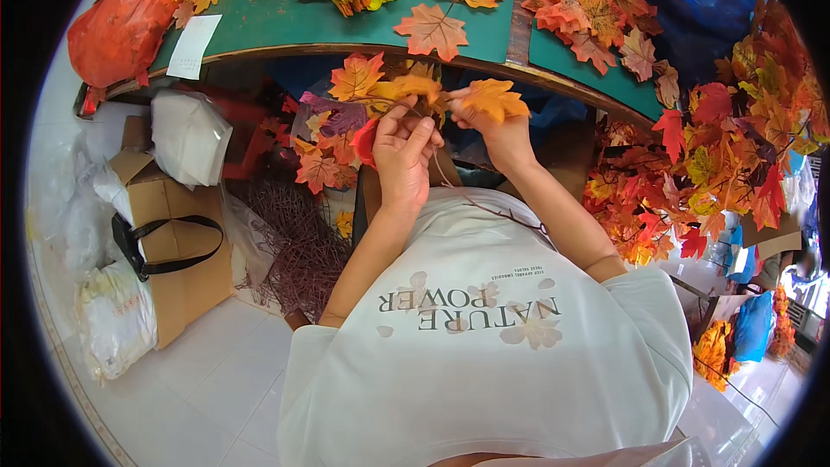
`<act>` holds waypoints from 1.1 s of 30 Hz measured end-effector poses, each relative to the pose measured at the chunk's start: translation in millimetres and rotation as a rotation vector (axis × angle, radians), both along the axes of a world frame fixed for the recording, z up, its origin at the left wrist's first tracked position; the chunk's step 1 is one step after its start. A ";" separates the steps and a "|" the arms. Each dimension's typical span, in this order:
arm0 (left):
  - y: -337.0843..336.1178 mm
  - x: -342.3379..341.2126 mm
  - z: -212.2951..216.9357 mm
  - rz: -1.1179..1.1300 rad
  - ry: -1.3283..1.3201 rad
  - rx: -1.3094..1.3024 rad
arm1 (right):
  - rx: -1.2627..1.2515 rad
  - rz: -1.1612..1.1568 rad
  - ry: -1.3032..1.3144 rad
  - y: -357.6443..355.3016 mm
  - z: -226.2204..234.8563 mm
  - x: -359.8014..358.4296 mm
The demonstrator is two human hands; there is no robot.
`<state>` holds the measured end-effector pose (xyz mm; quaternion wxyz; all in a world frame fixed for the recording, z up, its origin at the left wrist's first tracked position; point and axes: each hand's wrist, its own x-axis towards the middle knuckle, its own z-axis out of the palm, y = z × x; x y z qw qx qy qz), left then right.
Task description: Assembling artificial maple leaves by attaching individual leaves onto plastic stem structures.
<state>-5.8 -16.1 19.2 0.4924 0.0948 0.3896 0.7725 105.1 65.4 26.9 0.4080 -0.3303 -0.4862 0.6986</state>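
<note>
Two hands are busy here, one branch between them. The left hand (402, 151) pinches the twiggy stem of the leaf branch (380, 91), fingers closed on it, while the right hand (497, 134) grips one orange leaf (493, 99) at its tip. Both hands sit close together just under the edge of the green table (285, 17). One loose maple leaf (432, 30) lies flat up there, and one cardboard box (177, 246) stands on the floor to the left.
</note>
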 end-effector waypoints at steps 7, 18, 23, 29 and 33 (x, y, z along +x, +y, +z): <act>4.4 7.3 7.2 -0.051 0.111 0.041 | -0.494 0.022 0.280 -5.5 -9.7 -7.1; 8.8 10.3 5.6 -0.021 0.079 -0.006 | -0.543 0.000 0.364 -8.7 -17.6 -7.5; 9.2 7.2 -1.7 -0.064 0.068 0.010 | -0.523 -0.001 0.360 -9.8 -20.7 -7.8; 10.8 7.7 -3.2 -0.053 0.104 0.015 | -0.416 -0.027 0.348 -12.4 -24.4 -10.0; 12.3 8.8 -4.8 -0.045 0.168 0.030 | -0.333 -0.088 0.350 -16.4 -21.1 -11.7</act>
